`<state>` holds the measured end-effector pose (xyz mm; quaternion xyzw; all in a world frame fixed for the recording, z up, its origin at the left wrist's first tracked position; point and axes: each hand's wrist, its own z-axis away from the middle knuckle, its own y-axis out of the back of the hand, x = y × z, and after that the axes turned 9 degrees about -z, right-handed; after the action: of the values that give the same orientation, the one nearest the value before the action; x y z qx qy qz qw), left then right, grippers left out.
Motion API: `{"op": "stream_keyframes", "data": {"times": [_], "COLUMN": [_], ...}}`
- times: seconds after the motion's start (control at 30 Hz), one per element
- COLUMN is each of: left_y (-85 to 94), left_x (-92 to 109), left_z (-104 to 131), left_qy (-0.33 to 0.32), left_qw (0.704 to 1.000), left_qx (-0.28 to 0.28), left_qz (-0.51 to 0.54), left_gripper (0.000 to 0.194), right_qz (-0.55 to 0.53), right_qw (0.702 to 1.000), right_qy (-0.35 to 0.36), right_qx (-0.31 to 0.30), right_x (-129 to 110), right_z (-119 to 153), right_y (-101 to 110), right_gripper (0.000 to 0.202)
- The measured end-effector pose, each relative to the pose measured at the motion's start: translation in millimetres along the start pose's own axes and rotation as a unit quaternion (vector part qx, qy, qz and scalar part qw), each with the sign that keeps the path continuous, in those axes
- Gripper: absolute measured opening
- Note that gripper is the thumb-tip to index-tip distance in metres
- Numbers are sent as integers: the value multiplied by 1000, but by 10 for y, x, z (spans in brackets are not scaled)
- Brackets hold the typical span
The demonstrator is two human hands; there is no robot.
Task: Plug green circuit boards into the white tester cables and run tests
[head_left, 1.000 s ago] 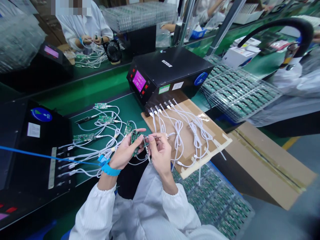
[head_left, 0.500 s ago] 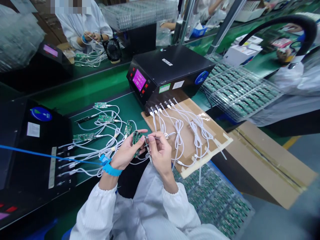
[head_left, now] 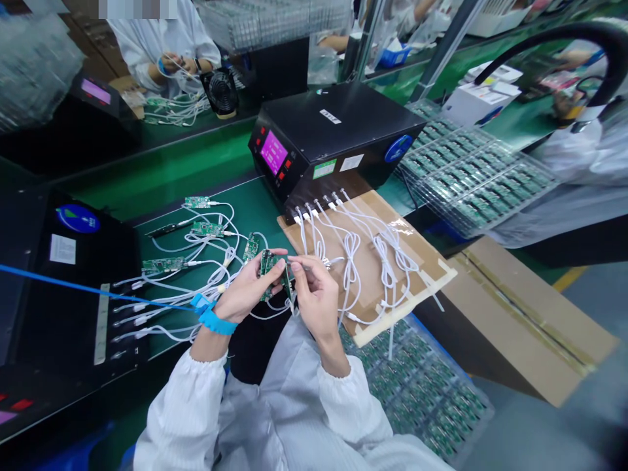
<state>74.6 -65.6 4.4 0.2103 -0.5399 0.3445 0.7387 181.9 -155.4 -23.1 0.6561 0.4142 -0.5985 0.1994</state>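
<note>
Green circuit boards (head_left: 269, 261) are gripped in my left hand (head_left: 240, 291), its thumb lying across them. A blue wrist strap (head_left: 216, 319) with a cord is round that wrist. My right hand (head_left: 316, 297) is closed in a pinch at the upper end of another circuit board (head_left: 288, 281), which stands edge-on beside the first ones. A white cable shows at this board's lower end; its plug is partly hidden by my fingers. Just behind my left hand, a circuit board (head_left: 252, 246) lies among white cables (head_left: 216, 282) on the green bench.
A black test box (head_left: 338, 124) with a pink screen stands ahead, its cables looped on a cardboard sheet (head_left: 366, 261). Another black box (head_left: 73, 288) is at left. Trays of boards (head_left: 481, 173) sit right and below (head_left: 426, 386). A co-worker (head_left: 167, 46) sits opposite.
The boards in my hands have tilted slightly, and the edge-on one shows a little more of its green face. My hands stay close together in nearly the same place.
</note>
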Motion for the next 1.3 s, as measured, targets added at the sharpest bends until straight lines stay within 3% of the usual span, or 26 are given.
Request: {"op": "stream_keyframes", "data": {"times": [0.13, 0.23, 0.4, 0.5, 0.77, 0.97, 1.1, 1.3], "left_y": [-12, -2, -9, -25, 4, 92, 131, 131], "left_x": [103, 164, 209, 222, 205, 220, 258, 213], "left_z": [-16, -24, -28, -41, -96, -25, 136, 335], "left_qy": [15, 35, 42, 53, 80, 18, 49, 44], "left_qw": [997, 994, 992, 991, 989, 971, 972, 977], "left_qx": [21, 40, 55, 61, 81, 206, 184, 157], "left_qz": [66, 92, 104, 105, 99, 123, 137, 136], "left_gripper": [56, 54, 50, 44, 45, 41, 33, 40], "right_qz": [59, 126, 200, 208, 212, 247, 312, 451], "right_qw": [997, 989, 979, 976, 976, 967, 949, 890], "right_qy": [26, 54, 25, 25, 28, 54, 49, -33], "right_qx": [36, 53, -31, -56, -46, -25, -22, -56], "right_x": [-48, 24, 218, 268, 305, 397, 493, 519], "right_z": [243, 484, 674, 659, 643, 525, 425, 322], "right_y": [65, 149, 204, 172, 111, 39, -39, -199], "right_gripper": [33, 27, 19, 20, 21, 22, 24, 24]}}
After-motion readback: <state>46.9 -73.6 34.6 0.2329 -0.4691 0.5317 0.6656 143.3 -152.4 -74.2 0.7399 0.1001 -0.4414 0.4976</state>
